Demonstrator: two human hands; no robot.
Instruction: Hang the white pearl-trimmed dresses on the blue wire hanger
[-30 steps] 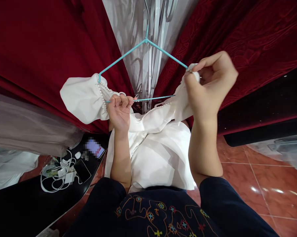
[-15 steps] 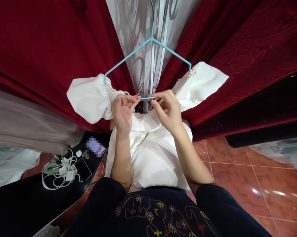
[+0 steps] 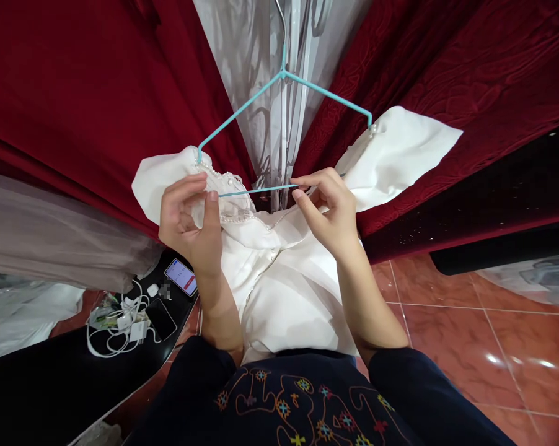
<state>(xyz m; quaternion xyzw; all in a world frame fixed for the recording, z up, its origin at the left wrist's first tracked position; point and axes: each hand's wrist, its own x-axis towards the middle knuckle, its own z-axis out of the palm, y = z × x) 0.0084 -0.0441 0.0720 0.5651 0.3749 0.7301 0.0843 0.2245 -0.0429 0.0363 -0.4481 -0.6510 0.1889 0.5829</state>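
A white dress (image 3: 298,297) with pearl trim hangs from a thin light-blue hanger (image 3: 242,114), its puffed sleeves spread to both sides. My right hand (image 3: 328,207) pinches the hanger's lower bar between thumb and fingertips, right of its middle. At the left end of that bar, my left hand (image 3: 189,223) is in front of the pearl-edged sleeve (image 3: 156,179). Its thumb stands apart from the bent fingers, and I see nothing gripped between them. The dress's skirt drapes down between my forearms.
Dark red curtains (image 3: 84,80) flank white hanging cloth (image 3: 246,62). At left, a black bench (image 3: 51,384) bears a lit phone (image 3: 181,277), a dark phone (image 3: 161,319) and tangled white cables (image 3: 105,347). Reddish tiles (image 3: 447,334) cover the floor at right.
My left hand has moved left along the bar, its fingers parting. My right hand has shifted slightly right, still pinching the bar. The right-hand sleeve has swung outward, and more of the bar shows.
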